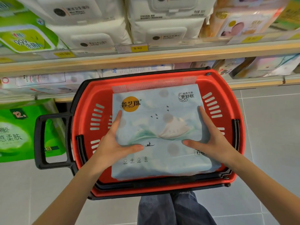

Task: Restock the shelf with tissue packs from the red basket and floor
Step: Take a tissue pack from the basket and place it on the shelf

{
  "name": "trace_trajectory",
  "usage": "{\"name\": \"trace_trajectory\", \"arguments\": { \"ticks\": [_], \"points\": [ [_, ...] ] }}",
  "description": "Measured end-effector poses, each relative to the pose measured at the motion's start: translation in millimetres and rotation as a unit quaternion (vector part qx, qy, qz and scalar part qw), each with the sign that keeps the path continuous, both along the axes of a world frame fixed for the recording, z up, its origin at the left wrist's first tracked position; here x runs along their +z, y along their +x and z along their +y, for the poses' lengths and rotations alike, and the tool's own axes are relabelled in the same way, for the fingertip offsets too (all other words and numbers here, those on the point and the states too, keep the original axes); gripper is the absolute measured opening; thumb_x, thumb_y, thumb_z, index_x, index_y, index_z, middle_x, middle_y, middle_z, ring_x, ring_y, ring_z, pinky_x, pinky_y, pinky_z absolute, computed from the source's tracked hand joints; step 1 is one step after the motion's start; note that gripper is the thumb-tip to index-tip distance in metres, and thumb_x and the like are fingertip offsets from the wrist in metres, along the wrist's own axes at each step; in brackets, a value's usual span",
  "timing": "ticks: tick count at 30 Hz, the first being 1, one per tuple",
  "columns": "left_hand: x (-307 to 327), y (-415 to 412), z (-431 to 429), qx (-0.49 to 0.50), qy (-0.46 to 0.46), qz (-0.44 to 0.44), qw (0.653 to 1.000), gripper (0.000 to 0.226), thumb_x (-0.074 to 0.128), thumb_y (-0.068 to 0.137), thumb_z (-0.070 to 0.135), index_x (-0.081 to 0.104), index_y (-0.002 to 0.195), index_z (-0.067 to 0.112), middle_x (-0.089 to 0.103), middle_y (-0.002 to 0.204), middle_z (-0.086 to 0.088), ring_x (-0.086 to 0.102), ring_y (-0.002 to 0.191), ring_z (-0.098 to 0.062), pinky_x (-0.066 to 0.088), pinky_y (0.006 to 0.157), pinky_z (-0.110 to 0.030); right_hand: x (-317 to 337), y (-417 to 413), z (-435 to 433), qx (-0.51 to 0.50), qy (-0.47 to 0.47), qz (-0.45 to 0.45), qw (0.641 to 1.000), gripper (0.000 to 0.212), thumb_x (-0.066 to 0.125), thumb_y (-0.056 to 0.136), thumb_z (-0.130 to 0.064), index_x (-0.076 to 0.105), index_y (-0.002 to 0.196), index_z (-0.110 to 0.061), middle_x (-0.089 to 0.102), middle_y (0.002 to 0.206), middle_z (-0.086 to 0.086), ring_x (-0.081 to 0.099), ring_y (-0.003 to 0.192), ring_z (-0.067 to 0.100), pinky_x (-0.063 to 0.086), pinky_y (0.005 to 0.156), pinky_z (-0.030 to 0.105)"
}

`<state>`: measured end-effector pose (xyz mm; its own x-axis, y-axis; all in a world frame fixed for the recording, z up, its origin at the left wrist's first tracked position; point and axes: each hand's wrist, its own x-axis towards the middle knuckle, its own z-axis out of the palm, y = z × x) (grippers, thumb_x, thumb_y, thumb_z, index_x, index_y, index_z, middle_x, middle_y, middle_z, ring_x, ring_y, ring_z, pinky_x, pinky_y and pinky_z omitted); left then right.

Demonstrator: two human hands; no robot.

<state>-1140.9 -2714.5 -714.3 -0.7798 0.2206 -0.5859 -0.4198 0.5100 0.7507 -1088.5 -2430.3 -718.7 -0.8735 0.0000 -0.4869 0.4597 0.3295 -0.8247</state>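
A pale blue tissue pack (159,127) with a mountain picture and an orange round logo lies over the red basket (225,95), which stands on the floor in front of the shelf. My left hand (116,142) grips the pack's left edge, thumb on top. Gripping its right edge is my right hand (209,137), thumb also on top. The pack hides the inside of the basket.
A wooden-edged shelf (146,60) runs across the top with white wipes packs and yellow price tags; a lower shelf holds more packs. A green tissue pack (17,135) stands on the floor at left, behind the basket's black handle (39,140). Grey tiles lie to the right.
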Motion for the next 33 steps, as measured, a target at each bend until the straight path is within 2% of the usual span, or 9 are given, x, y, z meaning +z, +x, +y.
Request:
{"name": "trace_trajectory", "arguments": {
  "ticks": [5, 9, 14, 17, 20, 23, 26, 28, 33],
  "points": [
    [47, -2, -4, -0.006, -0.016, 0.025, 1.000, 0.131, 0.078, 0.028, 0.068, 0.009, 0.139, 0.056, 0.024, 0.120, 0.049, 0.023, 0.129, 0.009, 0.028, 0.104, -0.020, 43, 6, -2, 0.003, 0.009, 0.032, 0.999, 0.111, 0.068, 0.055, -0.068, 0.008, 0.145, -0.040, 0.013, 0.142, -0.042, 0.013, 0.130, -0.022, 0.017, 0.099, -0.004],
    [104, -16, -5, -0.038, -0.034, 0.075, 0.996, 0.127, 0.076, 0.034, 0.067, 0.007, 0.139, 0.056, 0.021, 0.129, 0.047, 0.025, 0.130, 0.004, 0.029, 0.102, -0.024, 95, 1, -5, -0.007, 0.010, 0.075, 0.997, 0.111, 0.065, 0.055, -0.072, 0.010, 0.145, -0.038, 0.013, 0.133, -0.055, 0.013, 0.128, -0.025, 0.017, 0.099, -0.003],
    [199, -30, 6, -0.041, -0.059, 0.150, 0.986, 0.123, 0.086, 0.052, 0.041, 0.000, 0.139, 0.052, 0.018, 0.132, 0.035, 0.026, 0.132, -0.006, 0.033, 0.098, -0.029, 179, -14, -2, -0.009, 0.030, 0.133, 0.991, 0.106, 0.064, 0.056, -0.073, 0.010, 0.142, -0.045, 0.011, 0.142, -0.044, 0.021, 0.138, -0.005, 0.026, 0.113, 0.027],
    [267, -29, 12, -0.039, -0.048, 0.196, 0.979, 0.133, 0.086, 0.042, 0.052, 0.000, 0.143, 0.047, 0.013, 0.118, 0.048, 0.020, 0.123, 0.005, 0.030, 0.096, -0.025, 242, -17, 5, -0.005, 0.047, 0.188, 0.981, 0.104, 0.063, 0.059, -0.073, 0.010, 0.143, -0.041, 0.014, 0.144, -0.038, 0.019, 0.136, -0.009, 0.022, 0.109, 0.014],
    [326, -16, 15, -0.014, -0.023, 0.247, 0.969, 0.126, 0.082, 0.043, 0.040, 0.006, 0.144, 0.043, 0.017, 0.121, 0.045, 0.019, 0.116, 0.027, 0.024, 0.096, -0.007, 315, -8, 12, 0.000, 0.068, 0.231, 0.971, 0.099, 0.063, 0.062, -0.069, 0.009, 0.141, -0.042, 0.013, 0.146, -0.033, 0.012, 0.135, -0.016, 0.015, 0.102, 0.001],
    [384, -3, 20, -0.002, 0.009, 0.281, 0.960, 0.124, 0.081, 0.042, 0.043, 0.008, 0.142, 0.047, 0.026, 0.133, 0.033, 0.024, 0.113, 0.033, 0.024, 0.092, 0.002, 384, 8, 19, 0.009, 0.114, 0.280, 0.953, 0.098, 0.061, 0.062, -0.071, 0.005, 0.140, -0.048, 0.009, 0.148, -0.033, 0.010, 0.137, -0.012, 0.013, 0.104, 0.001],
    [447, 5, 20, -0.023, 0.026, 0.326, 0.945, 0.127, 0.078, 0.035, 0.068, 0.004, 0.138, 0.056, 0.020, 0.130, 0.045, 0.022, 0.116, 0.032, 0.027, 0.090, 0.001, 448, 25, 19, 0.004, 0.153, 0.322, 0.934, 0.098, 0.060, 0.062, -0.072, 0.001, 0.138, -0.053, 0.010, 0.148, -0.032, 0.014, 0.136, -0.012, 0.015, 0.104, 0.002],
    [489, 11, 14, -0.026, 0.034, 0.370, 0.928, 0.128, 0.076, 0.030, 0.069, 0.005, 0.136, 0.057, 0.021, 0.128, 0.044, 0.021, 0.112, 0.035, 0.028, 0.085, 0.004, 490, 36, 12, -0.005, 0.157, 0.343, 0.926, 0.098, 0.060, 0.059, -0.075, 0.000, 0.135, -0.060, 0.012, 0.147, -0.032, 0.017, 0.135, -0.011, 0.018, 0.105, 0.007],
    [595, 32, -9, -0.038, 0.021, 0.463, 0.885, 0.122, 0.080, 0.044, 0.050, 0.003, 0.139, 0.053, 0.021, 0.135, 0.035, 0.024, 0.127, 0.009, 0.031, 0.097, -0.016, 585, 59, -12, -0.020, 0.171, 0.419, 0.892, 0.103, 0.061, 0.058, -0.075, 0.002, 0.140, -0.053, 0.015, 0.142, -0.035, 0.018, 0.132, -0.014, 0.023, 0.108, 0.020]
  ]
}}
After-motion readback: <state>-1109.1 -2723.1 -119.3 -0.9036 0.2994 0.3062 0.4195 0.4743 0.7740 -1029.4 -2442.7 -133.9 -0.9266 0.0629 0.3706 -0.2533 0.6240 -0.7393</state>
